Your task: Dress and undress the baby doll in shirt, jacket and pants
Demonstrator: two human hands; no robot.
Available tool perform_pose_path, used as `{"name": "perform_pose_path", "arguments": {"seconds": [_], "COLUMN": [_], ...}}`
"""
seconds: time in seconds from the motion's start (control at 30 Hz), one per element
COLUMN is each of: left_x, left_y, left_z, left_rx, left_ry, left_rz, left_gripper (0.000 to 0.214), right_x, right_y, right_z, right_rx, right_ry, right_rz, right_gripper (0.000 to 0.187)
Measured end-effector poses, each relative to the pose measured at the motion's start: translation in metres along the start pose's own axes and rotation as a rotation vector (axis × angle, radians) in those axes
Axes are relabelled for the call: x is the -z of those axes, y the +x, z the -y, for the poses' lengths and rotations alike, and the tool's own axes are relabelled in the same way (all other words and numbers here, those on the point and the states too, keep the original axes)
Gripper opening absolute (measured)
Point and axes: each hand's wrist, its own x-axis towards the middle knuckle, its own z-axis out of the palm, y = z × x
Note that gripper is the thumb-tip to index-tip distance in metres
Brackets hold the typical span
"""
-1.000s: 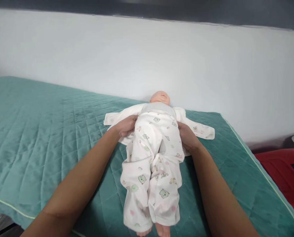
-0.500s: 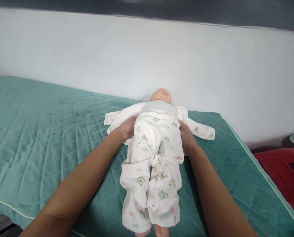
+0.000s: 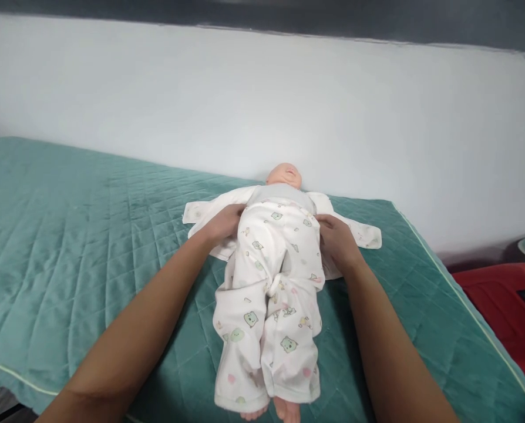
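Easy now, work evenly with left hand and right hand at either side of the trousers, on the doll flat on the quilt, with grip too hidden to call pinched or loose.

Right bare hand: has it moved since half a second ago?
Yes: the right bare hand has shifted slightly toward the right edge of the green quilted cover.

Before you, the trousers are white, printed with green animal faces and pink spots; the doll's torso is grey, its head peach, the sleeves white, faintly printed; your quilted cover is teal with diamond stitching and yellow-green piping, the wall whitish, the band above dark grey
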Motion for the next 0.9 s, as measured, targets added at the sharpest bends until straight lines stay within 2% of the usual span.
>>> {"name": "perform_pose_path", "arguments": {"seconds": [0.07,0.1,0.17,0.23,0.27,0.37,0.57,0.73,0.9], "left_x": [0.002,0.002,-0.001,-0.005,-0.006,-0.007,-0.005,-0.002,0.003], "left_y": [0.002,0.003,0.003,0.002,0.001,0.0,0.001,0.004,0.001], "left_z": [-0.001,-0.002,-0.006,-0.012,-0.014,-0.018,-0.018,-0.018,-0.025], "left_rx": [-0.014,-0.025,-0.08,-0.195,-0.264,-0.427,-0.554,-0.536,-0.459], "left_ry": [0.022,0.039,0.088,0.137,0.148,0.161,0.117,0.158,0.233], "left_rz": [0.019,-0.018,-0.174,-0.276,-0.276,-0.162,-0.026,0.052,0.14], "left_gripper": [0.012,0.012,0.012,0.014,0.015,0.018,0.015,0.021,0.024], "right_x": [0.003,0.002,-0.001,-0.008,-0.01,-0.014,-0.007,-0.005,-0.004], "right_y": [-0.001,-0.003,-0.008,-0.014,-0.015,-0.017,-0.009,-0.008,-0.006], "right_z": [0.007,0.012,0.023,0.032,0.035,0.038,0.029,0.029,0.03], "right_rx": [0.039,0.077,0.173,0.253,0.274,0.276,0.223,0.204,0.212], "right_ry": [-0.086,-0.11,-0.092,-0.024,0.01,0.072,0.082,0.079,0.068], "right_rz": [-0.089,-0.137,-0.202,-0.168,-0.124,-0.011,0.122,0.203,0.262], "right_gripper": [0.017,0.016,0.015,0.014,0.013,0.011,0.016,0.017,0.02]}}
